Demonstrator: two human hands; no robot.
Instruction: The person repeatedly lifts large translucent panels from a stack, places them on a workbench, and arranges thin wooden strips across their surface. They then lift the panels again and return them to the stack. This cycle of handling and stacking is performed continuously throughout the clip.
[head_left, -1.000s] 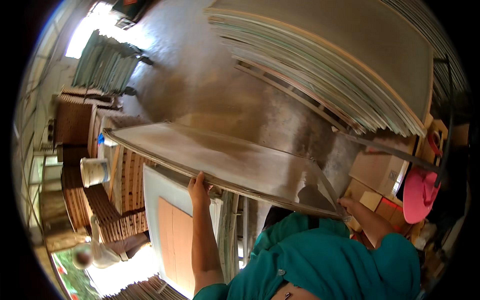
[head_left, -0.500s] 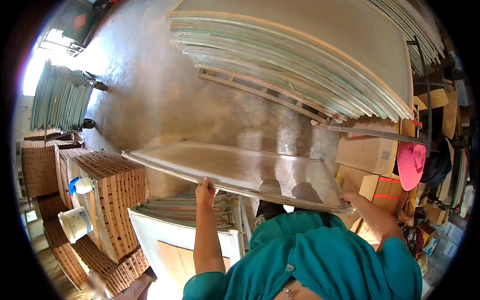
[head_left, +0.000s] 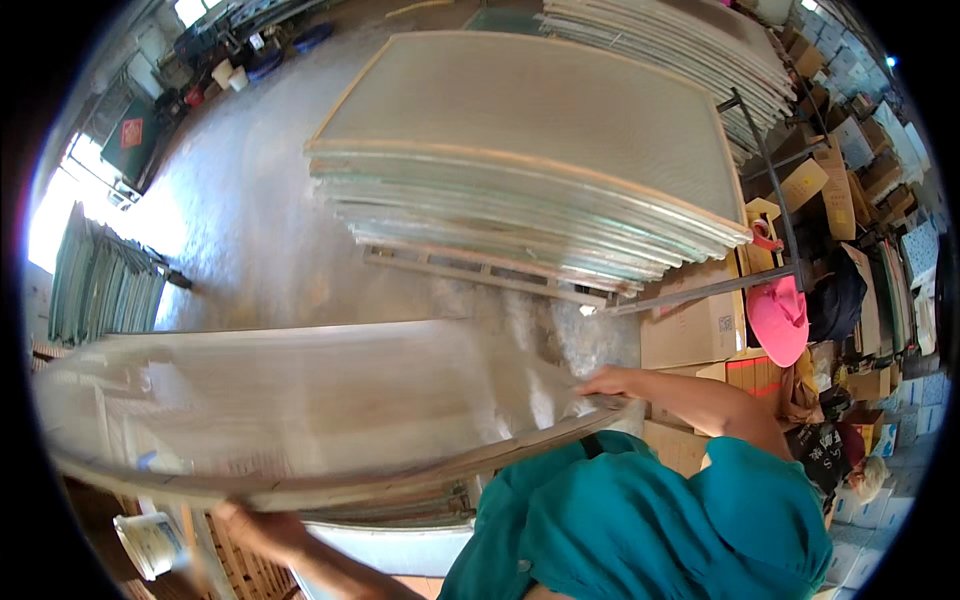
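Note:
A large, thin framed sheet (head_left: 300,400), see-through and probably mesh, spans the space in front of me. My left hand (head_left: 258,530) is closed around its near edge toward the left end, somewhat blurred. At the right corner, my right hand (head_left: 612,382) grips the frame with its fingers wrapped over the edge. The sheet lies slanted, its left end reaching over the wooden slatted stacks. Beneath its near edge shows a pile of similar frames with a white panel (head_left: 400,545), partly hidden by the sheet and my left arm.
A tall stack of framed sheets (head_left: 530,130) rests on a low metal rack (head_left: 480,275) ahead. Cardboard boxes (head_left: 690,320) and a pink hat (head_left: 778,318) are at right. More upright frames (head_left: 100,275) stand far left. A white bucket (head_left: 150,545) sits lower left.
The framed sheet has swung left and toward me, still in both hands. My left hand has moved left and down; my view has shifted, showing more of the far floor.

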